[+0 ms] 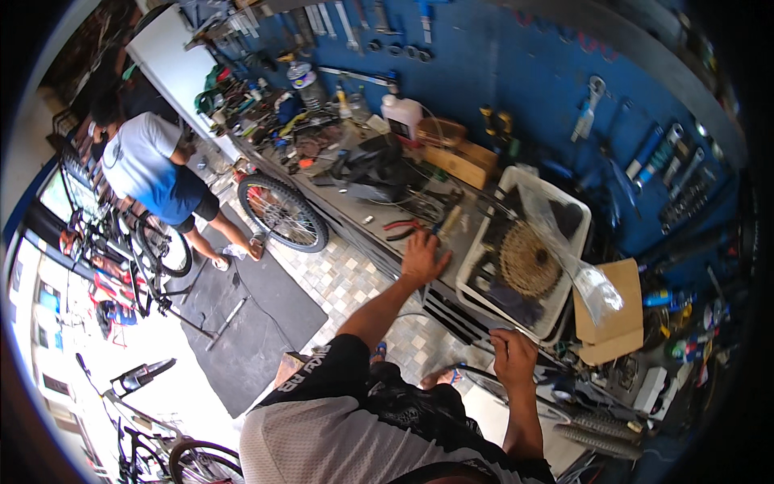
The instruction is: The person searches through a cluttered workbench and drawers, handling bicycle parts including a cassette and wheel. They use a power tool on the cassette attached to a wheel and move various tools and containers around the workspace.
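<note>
My left hand (426, 258) reaches onto the workbench (363, 214), fingers spread, just below red-handled pliers (401, 228) and beside small metal tools (443, 222). My right hand (512, 355) is raised by the front corner of a white plastic tray (468, 290), its fingers curled; whatever they may hold is hidden or too small to name. In the tray lie a gold bicycle cassette (524, 260), dark cloth and a clear plastic bag (556, 242). A cardboard piece (613, 315) sits right of it.
Another person (141, 169) stands at the left by bicycles on a mat (234, 339). A wheel (282, 218) leans on the bench. A wooden box (459, 161), white jug (401, 117) and wrenches (588, 105) on a blue wall line the back. More bicycles (161, 436) stand lower left.
</note>
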`<action>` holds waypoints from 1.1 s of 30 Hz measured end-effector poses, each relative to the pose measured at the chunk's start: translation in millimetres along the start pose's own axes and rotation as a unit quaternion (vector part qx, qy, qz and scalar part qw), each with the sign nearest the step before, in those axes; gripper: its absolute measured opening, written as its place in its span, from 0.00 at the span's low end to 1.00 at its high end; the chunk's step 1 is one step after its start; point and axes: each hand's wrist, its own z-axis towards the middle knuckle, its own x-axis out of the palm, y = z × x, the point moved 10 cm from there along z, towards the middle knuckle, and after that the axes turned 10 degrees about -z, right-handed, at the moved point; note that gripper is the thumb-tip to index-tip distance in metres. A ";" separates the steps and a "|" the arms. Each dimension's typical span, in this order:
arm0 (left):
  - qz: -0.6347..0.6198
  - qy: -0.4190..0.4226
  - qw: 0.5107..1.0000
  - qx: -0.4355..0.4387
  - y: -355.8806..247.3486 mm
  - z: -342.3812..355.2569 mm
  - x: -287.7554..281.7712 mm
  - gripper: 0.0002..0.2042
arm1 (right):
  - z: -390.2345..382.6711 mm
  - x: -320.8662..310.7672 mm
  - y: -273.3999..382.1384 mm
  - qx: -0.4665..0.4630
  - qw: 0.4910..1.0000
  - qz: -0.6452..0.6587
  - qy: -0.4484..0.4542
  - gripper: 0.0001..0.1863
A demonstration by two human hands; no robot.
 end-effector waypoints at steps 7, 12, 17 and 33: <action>-0.248 -0.128 0.956 0.086 23.7 -30.7 -45.5 0.13 | 33.6 81.4 76.5 -0.041 0.999 0.010 0.034 0.07; -0.300 -0.079 0.950 0.046 83.9 -125.6 -68.4 0.11 | 49.5 143.2 142.2 -0.047 0.997 0.004 0.056 0.09; -0.248 -0.035 0.963 -0.099 227.2 -245.2 -92.4 0.08 | 72.2 209.8 207.9 -0.087 0.993 0.037 0.074 0.13; -0.198 -0.063 0.967 -0.150 342.4 -235.3 -164.4 0.09 | 58.0 330.1 190.2 -0.027 0.983 -0.061 0.169 0.10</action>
